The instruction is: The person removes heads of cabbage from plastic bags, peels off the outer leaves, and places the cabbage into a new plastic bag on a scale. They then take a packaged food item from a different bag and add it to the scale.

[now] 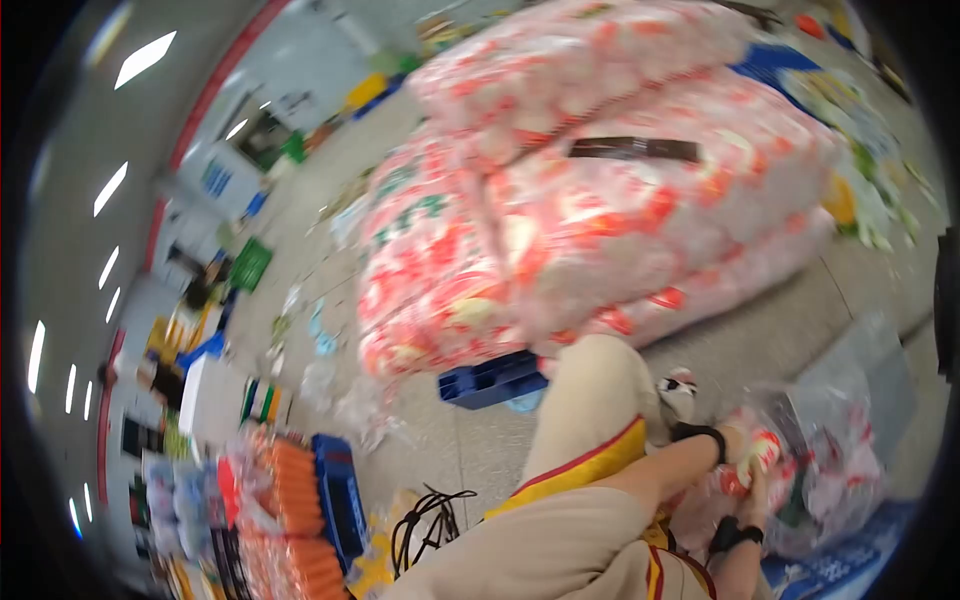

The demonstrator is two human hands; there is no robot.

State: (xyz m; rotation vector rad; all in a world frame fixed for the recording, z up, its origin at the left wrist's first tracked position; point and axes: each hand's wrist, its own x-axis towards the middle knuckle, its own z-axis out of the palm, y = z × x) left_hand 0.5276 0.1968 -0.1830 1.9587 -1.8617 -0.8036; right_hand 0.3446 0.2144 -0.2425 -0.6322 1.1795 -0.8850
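Both hands are low at the right, at a clear plastic bag point(850, 455) with red-and-white contents. My left hand point(737, 442), with a black band at the wrist, is closed against a small red-and-white package point(765, 452). Just below it my right hand point(757, 492), also with a black band, has its fingers wrapped round the same package. Blur hides the exact grip and the fingertips. The bag lies beside my bent leg point(590, 400), partly over a blue patterned surface point(860, 560).
Large clear sacks of red-and-white packages point(640, 230) are piled ahead on a blue pallet point(490, 380). A blue crate point(340, 490) and orange bundles point(285, 490) stand lower left. A black cord point(430, 520) lies near my leg. Plastic scraps point(365, 410) litter the floor.
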